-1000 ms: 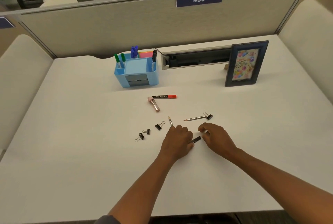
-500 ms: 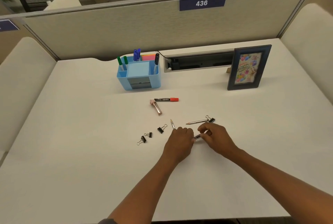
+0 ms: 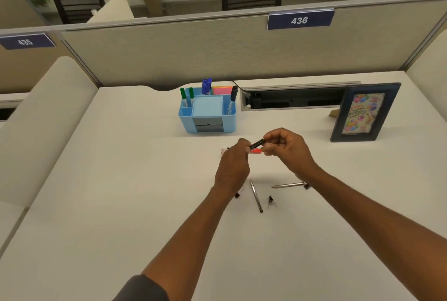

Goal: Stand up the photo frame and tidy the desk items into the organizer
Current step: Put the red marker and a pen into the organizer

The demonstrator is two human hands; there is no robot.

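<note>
My left hand (image 3: 232,167) covers most of the red marker (image 3: 256,151); I see only a red stretch and a white end. A binder clip (image 3: 237,195) peeks from under my left wrist, another (image 3: 306,186) from behind my right forearm. The black pen (image 3: 257,143) ends vanish inside both fists. The photo frame (image 3: 365,113) hides its prop mostly.

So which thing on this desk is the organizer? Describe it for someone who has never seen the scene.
Start at the beige partition with the 436 sign. On the white desk below it, left of the cable slot, stands the organizer. It is the only light blue box, and green, blue and black markers stand upright in its compartments.
</note>
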